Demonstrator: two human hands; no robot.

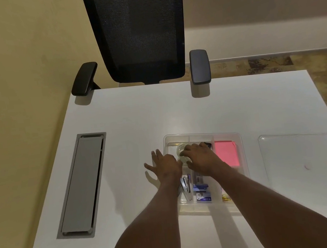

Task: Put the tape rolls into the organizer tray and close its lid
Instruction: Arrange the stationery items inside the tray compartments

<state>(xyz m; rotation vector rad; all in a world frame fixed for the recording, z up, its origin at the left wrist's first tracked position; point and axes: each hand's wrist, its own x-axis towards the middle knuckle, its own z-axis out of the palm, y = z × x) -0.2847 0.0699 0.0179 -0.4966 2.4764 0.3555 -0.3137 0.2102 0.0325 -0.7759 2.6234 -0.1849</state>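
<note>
The clear organizer tray sits on the white table, lid off. A clear tape roll lies in its far-left compartment. A second clear tape roll is just in front of it, pinched between the fingertips and thumb of my right hand, which reaches down into that compartment. My left hand rests with fingers spread against the tray's left rim, holding nothing. The transparent lid lies flat on the table to the right of the tray.
Other tray compartments hold pink sticky notes, a stapler and staple boxes. A grey cable hatch is set into the table at the left. A black office chair stands at the far edge.
</note>
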